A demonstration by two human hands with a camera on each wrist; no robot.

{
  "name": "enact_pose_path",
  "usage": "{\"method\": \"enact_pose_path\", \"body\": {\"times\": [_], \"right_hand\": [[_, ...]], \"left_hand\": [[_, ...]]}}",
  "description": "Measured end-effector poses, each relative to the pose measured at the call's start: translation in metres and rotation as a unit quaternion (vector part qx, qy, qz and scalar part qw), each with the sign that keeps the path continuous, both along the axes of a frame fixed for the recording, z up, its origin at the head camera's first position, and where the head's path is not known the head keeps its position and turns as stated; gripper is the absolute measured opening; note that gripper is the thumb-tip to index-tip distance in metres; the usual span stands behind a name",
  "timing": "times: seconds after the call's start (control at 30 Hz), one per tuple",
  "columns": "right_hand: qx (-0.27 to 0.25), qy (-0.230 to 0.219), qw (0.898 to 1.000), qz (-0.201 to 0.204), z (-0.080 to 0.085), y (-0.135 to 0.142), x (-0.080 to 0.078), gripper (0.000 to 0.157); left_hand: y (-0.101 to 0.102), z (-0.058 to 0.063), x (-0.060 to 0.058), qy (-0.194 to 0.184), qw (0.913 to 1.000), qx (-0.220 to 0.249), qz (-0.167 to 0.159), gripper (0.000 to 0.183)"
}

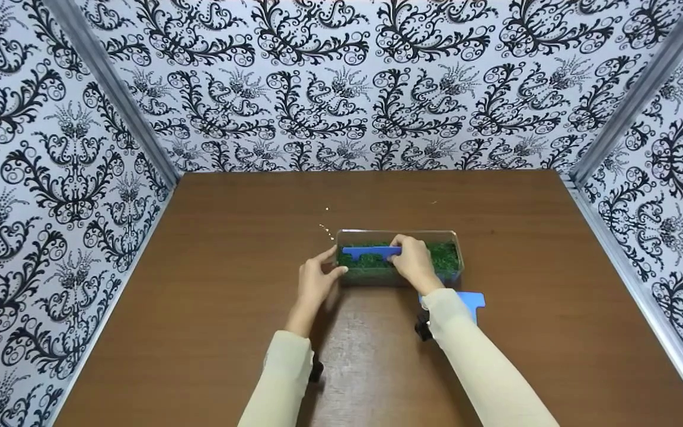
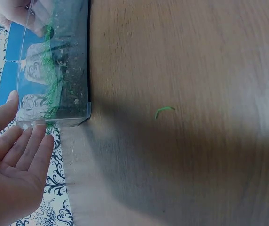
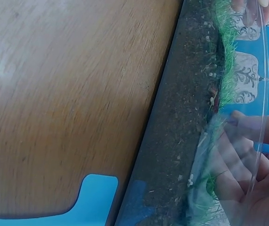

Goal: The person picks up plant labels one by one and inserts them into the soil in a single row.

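So the box [image 1: 371, 277] is see-through and sits around the middle of the table [image 1: 229, 267], with dark soil [image 3: 172, 103] and green grass [image 1: 443, 256] on top of that. The left hand [image 1: 316, 277] is at its left end: fingers out pretty straight and touching the end wall, thumb apart from them at the near corner.

The right hand [image 1: 414, 261] is down inside the box, pinching the right end of a blue strip [image 1: 368, 251] between thumb and fingers; the other fingers look curled in, though the clear wall blurs them a bit. The strip stands on edge lengthwise over the left half of the box, notched side down, teeth reaching the grass.

Another blue piece [image 1: 473, 302] lies on the table just off the box's near right corner, partly hidden by the right sleeve [image 1: 475, 356]. There's a loose green blade [image 2: 164, 110] on the near side and a few pale crumbs [image 1: 332, 238] by the far left corner. Black-and-white wallpaper [image 1: 341, 89] all round the back and sides.
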State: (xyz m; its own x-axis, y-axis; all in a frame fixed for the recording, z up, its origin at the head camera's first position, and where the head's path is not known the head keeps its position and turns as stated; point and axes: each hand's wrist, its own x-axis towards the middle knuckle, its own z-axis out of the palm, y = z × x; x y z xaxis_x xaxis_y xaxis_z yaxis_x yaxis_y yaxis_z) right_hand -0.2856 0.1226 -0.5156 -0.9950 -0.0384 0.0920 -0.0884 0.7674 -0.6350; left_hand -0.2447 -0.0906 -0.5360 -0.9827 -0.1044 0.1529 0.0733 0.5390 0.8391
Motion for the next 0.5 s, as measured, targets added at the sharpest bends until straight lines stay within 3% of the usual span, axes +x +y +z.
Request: {"method": "enact_pose_path", "body": {"times": [0.5], "right_hand": [[-0.014,-0.013,1.0,0.005,0.0017,0.0008,0.0028,0.011]], "left_hand": [[0.0002,-0.0009,0.0002,-0.001,0.9999,-0.002,0.012,0.05]]}}
